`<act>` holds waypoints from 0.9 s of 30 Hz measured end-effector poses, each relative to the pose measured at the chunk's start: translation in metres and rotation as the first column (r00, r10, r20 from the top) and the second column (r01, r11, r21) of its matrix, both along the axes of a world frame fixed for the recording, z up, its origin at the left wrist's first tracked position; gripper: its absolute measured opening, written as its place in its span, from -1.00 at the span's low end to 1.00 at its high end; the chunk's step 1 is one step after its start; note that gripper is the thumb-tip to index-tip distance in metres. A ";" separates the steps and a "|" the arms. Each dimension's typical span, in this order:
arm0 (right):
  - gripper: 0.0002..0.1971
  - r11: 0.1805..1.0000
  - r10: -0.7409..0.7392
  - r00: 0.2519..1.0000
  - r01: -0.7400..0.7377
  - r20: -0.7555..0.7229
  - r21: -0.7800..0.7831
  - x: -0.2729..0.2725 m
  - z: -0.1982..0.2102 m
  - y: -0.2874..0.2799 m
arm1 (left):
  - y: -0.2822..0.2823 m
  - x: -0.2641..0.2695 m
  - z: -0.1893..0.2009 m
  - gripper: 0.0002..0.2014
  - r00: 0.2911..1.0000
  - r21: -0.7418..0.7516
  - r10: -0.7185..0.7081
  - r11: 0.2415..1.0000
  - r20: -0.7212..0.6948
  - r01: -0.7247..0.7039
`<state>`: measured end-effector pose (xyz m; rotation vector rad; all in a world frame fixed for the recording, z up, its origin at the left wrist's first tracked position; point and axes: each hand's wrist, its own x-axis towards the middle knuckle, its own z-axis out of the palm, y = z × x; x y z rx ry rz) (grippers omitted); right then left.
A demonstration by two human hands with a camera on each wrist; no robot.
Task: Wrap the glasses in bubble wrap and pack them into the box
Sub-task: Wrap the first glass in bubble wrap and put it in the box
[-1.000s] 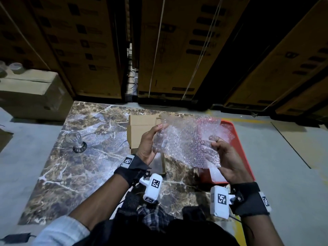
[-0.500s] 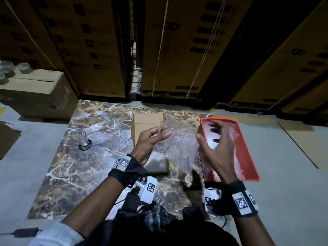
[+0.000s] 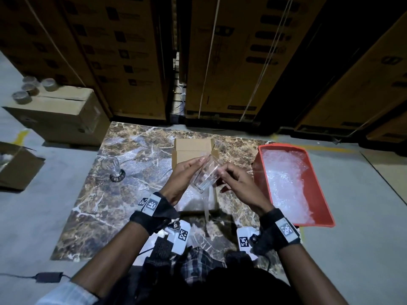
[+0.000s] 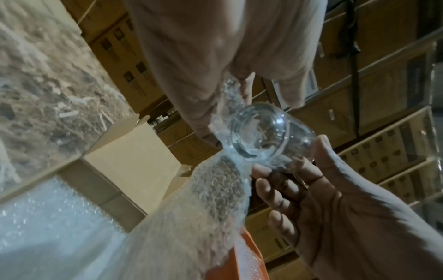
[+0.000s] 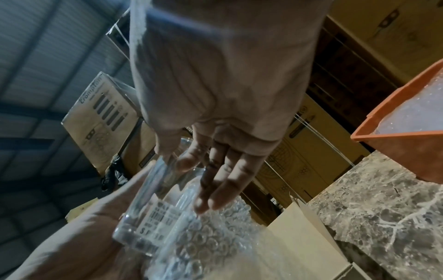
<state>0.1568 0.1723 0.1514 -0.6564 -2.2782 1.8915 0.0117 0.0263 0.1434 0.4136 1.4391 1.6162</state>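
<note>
The glass (image 3: 206, 172) is tilted above the open box (image 3: 193, 150), held between both my hands. My left hand (image 3: 182, 177) cradles it with curled fingers. My right hand (image 3: 237, 183) pinches the bubble wrap (image 4: 215, 181) against its side, other fingers extended. A second glass (image 3: 113, 169) stands on the table (image 3: 123, 194), well left. The red tray (image 3: 326, 208) of wrap sits right.

Both forearms reach forward side by side, each wrist strapped in a dark band. The left hand (image 3: 184, 177) is cupped, palm turned inward, fingers (image 4: 275, 191) curled. The right hand (image 3: 236, 183) faces it, fingers (image 5: 223, 181) mostly extended.
</note>
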 end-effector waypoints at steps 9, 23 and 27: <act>-0.62 0.999 0.026 1.000 -0.026 -0.010 0.029 -0.011 -0.006 0.002 | -0.013 -0.016 0.002 -0.67 0.975 -0.047 -0.014 0.999 -0.221 0.003; -0.64 0.999 0.032 0.996 -0.030 -0.087 0.027 -0.024 -0.002 -0.004 | -0.018 -0.024 -0.005 0.29 0.998 -0.024 0.037 0.999 0.057 -0.036; -0.64 0.997 0.051 0.995 -0.045 -0.091 0.068 -0.026 -0.001 -0.003 | -0.018 -0.022 0.006 -0.19 0.998 -0.018 0.010 1.000 0.061 -0.009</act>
